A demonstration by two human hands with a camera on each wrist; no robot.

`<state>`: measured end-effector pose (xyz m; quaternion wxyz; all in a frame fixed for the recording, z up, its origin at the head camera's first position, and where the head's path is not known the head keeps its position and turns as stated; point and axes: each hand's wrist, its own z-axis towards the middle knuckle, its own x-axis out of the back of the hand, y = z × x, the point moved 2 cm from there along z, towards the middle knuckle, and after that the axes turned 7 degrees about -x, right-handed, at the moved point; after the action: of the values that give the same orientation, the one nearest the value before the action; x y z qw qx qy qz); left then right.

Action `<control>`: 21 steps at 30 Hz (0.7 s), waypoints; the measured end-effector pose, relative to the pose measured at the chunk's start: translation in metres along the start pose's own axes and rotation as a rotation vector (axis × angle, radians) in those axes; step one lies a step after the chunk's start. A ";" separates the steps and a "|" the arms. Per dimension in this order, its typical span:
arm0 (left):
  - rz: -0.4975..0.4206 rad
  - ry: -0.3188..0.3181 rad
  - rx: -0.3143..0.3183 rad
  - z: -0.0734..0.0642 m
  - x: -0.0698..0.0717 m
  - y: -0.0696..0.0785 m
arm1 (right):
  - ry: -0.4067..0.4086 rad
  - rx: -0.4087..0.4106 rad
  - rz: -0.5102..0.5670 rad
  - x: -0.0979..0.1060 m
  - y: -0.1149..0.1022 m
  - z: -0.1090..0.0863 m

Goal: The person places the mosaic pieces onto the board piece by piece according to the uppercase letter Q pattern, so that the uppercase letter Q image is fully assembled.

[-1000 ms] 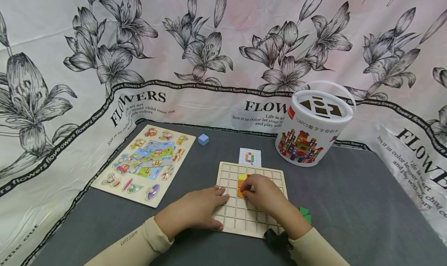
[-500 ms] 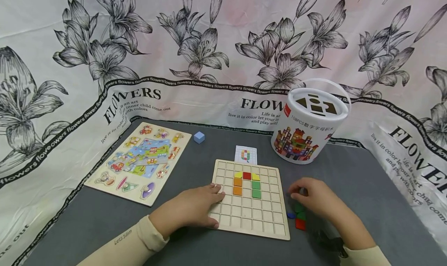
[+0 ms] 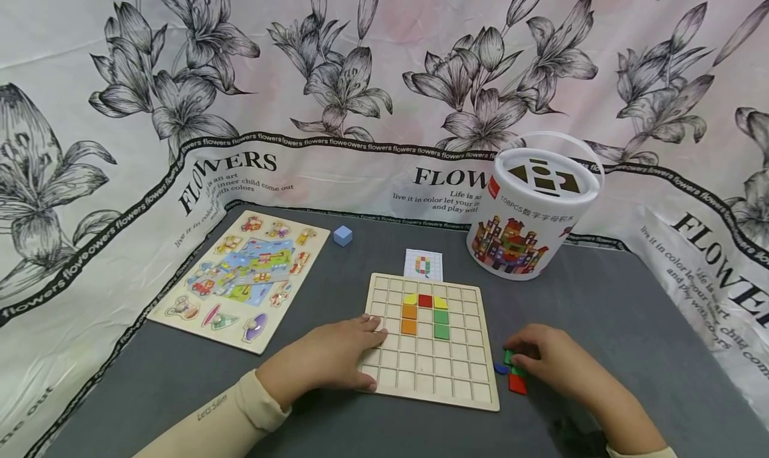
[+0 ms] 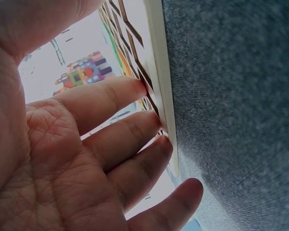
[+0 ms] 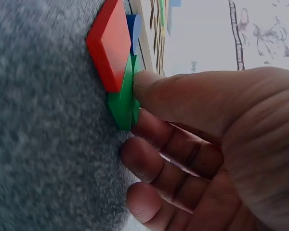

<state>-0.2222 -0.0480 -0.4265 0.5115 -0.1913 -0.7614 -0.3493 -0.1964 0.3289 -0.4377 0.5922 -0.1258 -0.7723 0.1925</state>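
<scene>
Straight fingers of my left hand [image 3: 338,356] rest on the left edge of a wooden grid board [image 3: 414,384]; the left wrist view shows the fingertips touching its rim. On the board, yellow, red, orange and green tiles form an arch, with a red tile [image 3: 424,301] at the top. Right of the board, my right hand [image 3: 555,361] pinches a green block [image 5: 136,72] between thumb and index finger, partly hidden by them. Another green block [image 5: 119,108] lies beneath it, beside a red block [image 5: 111,50] and a blue piece [image 5: 133,29].
A pattern card [image 3: 423,264] lies behind the board. At the back right stands a white bucket [image 3: 523,217] with a slotted lid. A picture puzzle board [image 3: 240,281] lies to the left, near a light blue cube [image 3: 342,236]. A flowered cloth hangs behind.
My right hand has left the tiles on the board, moved right and come down to the loose blocks, where it pinches a green one. The left hand stays on the board's edge.
</scene>
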 end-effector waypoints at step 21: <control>-0.004 0.008 -0.005 -0.001 0.002 0.001 | -0.006 -0.010 0.103 -0.006 -0.009 -0.007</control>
<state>-0.2212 -0.0480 -0.4243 0.5135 -0.1898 -0.7588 -0.3528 -0.1877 0.3191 -0.4370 0.5785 -0.1677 -0.7675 0.2195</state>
